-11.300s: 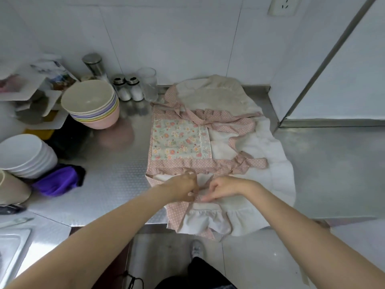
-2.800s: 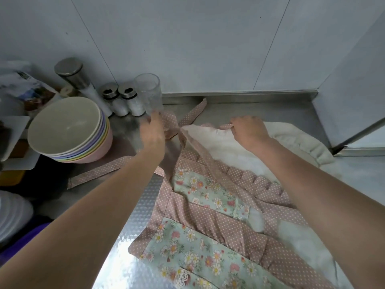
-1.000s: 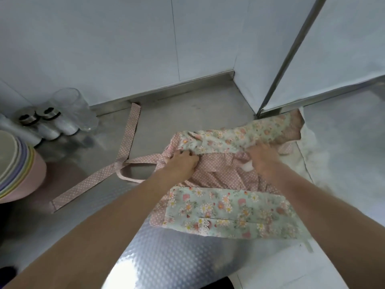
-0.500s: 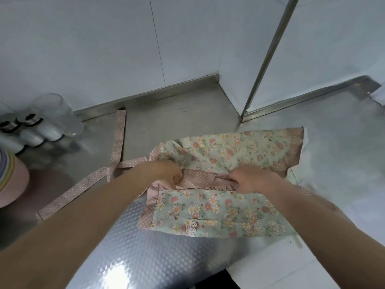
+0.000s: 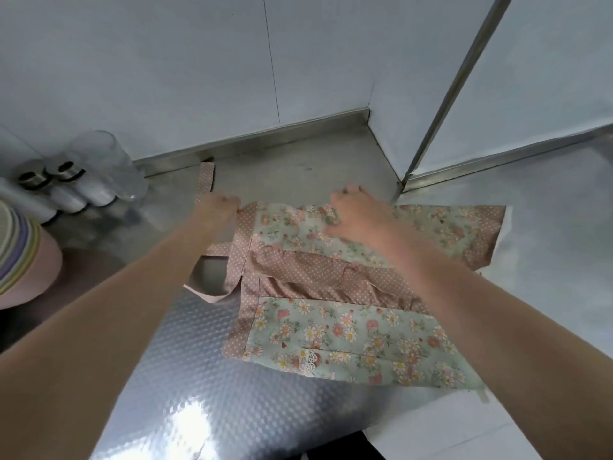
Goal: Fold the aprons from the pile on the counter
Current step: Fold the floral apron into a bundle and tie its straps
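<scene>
On the steel counter (image 5: 185,376) the floral apron (image 5: 348,330) lies half folded, its far flap doubled toward the middle. The left hand (image 5: 217,212) pinches the dotted corner at the far left; the right hand (image 5: 356,210) curls over the far edge — whether it grips is unclear. To fold well, both should draw that edge taut and square, then tuck the loose strap (image 5: 207,175) inside before pressing flat.

Soft even light, white glare on the counter (image 5: 185,423) — edges bowed, hands slightly motion-blurred
</scene>
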The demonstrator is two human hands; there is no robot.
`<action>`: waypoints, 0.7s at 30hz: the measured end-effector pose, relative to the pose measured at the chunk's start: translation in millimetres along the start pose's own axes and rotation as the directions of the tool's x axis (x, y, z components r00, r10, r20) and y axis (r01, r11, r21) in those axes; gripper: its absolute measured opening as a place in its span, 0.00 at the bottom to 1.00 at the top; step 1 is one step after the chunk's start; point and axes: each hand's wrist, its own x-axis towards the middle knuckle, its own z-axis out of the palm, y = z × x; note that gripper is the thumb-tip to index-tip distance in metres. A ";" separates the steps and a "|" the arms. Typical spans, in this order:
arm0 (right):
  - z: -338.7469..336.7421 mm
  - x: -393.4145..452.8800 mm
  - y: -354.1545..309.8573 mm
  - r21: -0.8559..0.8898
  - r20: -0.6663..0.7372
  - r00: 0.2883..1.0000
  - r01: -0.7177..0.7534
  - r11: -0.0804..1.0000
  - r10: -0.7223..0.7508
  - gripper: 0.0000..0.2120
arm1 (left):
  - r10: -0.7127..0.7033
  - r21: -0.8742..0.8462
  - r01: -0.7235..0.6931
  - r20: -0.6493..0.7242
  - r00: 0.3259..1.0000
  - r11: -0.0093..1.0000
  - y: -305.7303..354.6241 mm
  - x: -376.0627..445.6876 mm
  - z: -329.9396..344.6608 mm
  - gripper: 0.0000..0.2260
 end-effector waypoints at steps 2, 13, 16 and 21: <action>17.3 4.6 -5.7 -0.056 0.152 0.988 -0.025 0.998 0.034 0.39 | -0.073 -0.035 0.077 0.096 0.993 0.996 -7.5 -3.6 6.8 0.16; 65.1 -27.5 32.7 -0.173 0.467 0.847 -0.195 0.965 0.255 0.58 | -0.147 0.000 0.182 0.587 0.796 0.983 18.0 -23.9 53.2 0.20; 62.3 -34.3 49.2 -0.184 0.451 0.849 -0.215 0.959 0.276 0.60 | -0.151 -0.064 0.222 0.551 0.821 0.973 32.4 -21.9 74.1 0.18; 47.5 -34.6 68.2 -0.335 0.435 0.840 -0.183 0.924 0.324 0.60 | -0.186 -0.094 0.332 0.672 0.717 0.939 62.3 -28.5 88.2 0.23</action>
